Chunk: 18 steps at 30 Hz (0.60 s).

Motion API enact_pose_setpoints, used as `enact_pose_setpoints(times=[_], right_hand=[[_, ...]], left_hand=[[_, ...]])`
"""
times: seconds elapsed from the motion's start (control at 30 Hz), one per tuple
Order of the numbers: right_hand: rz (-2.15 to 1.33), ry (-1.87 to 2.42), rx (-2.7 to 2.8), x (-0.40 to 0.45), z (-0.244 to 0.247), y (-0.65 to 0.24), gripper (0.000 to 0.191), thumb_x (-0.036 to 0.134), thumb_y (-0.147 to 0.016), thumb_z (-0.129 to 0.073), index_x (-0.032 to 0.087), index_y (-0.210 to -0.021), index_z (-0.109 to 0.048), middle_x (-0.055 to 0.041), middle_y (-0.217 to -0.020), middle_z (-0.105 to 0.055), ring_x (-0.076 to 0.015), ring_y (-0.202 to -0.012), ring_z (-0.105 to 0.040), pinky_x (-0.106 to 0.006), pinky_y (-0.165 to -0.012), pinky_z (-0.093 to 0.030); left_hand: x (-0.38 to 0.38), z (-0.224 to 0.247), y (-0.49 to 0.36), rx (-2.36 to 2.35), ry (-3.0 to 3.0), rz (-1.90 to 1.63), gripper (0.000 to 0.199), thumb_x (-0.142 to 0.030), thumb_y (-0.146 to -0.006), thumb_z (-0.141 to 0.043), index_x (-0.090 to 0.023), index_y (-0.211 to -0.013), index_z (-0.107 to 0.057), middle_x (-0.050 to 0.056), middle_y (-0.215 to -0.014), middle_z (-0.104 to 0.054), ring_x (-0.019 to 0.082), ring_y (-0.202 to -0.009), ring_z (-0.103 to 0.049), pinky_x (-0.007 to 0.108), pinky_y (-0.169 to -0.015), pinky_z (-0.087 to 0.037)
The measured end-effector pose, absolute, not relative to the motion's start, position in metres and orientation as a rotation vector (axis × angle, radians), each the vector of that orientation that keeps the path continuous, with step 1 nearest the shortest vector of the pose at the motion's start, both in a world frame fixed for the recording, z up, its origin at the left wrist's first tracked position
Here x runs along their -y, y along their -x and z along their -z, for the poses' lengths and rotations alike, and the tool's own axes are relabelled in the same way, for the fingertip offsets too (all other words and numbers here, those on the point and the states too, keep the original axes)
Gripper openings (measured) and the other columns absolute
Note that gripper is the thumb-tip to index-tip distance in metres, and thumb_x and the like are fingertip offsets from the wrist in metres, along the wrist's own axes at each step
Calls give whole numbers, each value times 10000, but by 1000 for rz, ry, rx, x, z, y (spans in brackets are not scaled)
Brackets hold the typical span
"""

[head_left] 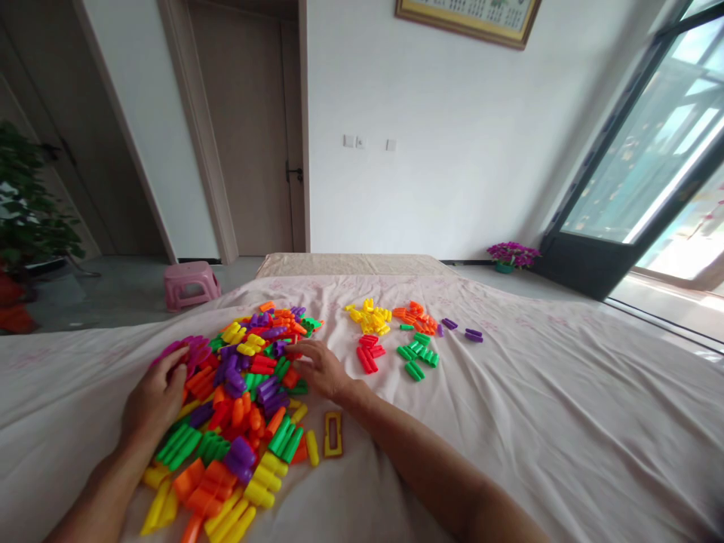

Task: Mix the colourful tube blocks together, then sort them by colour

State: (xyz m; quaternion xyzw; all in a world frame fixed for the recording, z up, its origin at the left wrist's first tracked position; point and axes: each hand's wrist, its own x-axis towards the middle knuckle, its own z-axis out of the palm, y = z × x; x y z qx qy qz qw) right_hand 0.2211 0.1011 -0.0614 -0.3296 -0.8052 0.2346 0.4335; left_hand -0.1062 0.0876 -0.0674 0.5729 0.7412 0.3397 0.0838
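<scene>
Multicoloured tubular plastic blocks lie heaped; left hand, thumb and fingers apart, at their left; right hand, grip unclear, at their right.

Multicoloured plastic pieces lie heaped, some perhaps interlocked, beside smaller single-colour clusters.

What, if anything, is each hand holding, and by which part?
A hold can't be confirmed. The left hand is at the magenta pieces, the right hand at the right edge of the mixed pile; neither grip is clear.
</scene>
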Motion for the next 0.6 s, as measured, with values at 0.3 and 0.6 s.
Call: enact_pose_setpoints(times=[0.3,0.6], right_hand=[[-1087,785,1147,-104,50,-228,166,315,-754,-685,201,-871,-659,18,-696,-672,-149,-644,-646,-275,-624,-532],[-1284,683,1304,-74,42,-209,257,377,-735,-754,225,-925,-672,15,-755,-693,-157,-669,-675,-295,-627,-560]], left_hand=[[-76,55,97,-2420,-1949,-1024,458,-353,-964,-356,-183,-1276,-644,137,-1275,-658,306,-1126,-614,437,-967,-464],[-67,27,48,-1603,-2225,-1352,402,-412,-955,-428,-188,-1183,-671,77,-1176,-710,202,-1128,-644,309,-1040,-456]])
